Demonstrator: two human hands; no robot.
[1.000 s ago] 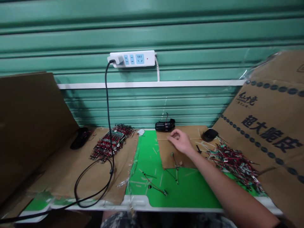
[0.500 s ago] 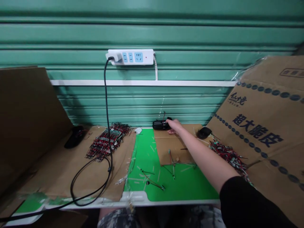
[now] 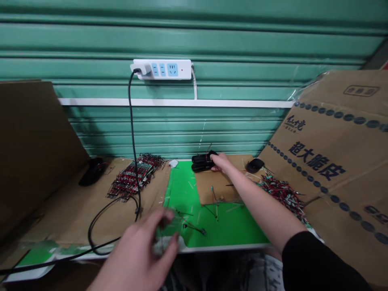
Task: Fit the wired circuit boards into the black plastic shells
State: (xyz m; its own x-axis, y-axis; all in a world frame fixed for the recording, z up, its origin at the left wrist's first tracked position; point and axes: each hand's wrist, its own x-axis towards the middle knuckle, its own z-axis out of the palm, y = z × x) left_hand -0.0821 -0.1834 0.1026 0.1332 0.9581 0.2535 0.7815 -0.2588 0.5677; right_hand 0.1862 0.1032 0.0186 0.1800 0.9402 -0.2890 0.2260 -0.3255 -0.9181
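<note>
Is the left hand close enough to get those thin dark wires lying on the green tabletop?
Probably yes: the bare, blurry left hand looks open and near the thin dark wires, and nothing seems to block its way across the green tabletop.

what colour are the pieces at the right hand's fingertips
The pieces at the right hand are black, seen best in the head view.

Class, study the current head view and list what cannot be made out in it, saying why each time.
All in the head view:
1. Right end of the black casings: covered by the right hand; whether it grips or only touches them is unclear.
2. Left hand: blurred; the bottom edge cuts off its forearm.
3. Wire pile: strands tangled and too small to count.
4. Printed cardboard panel: cut off by the right edge.
</note>
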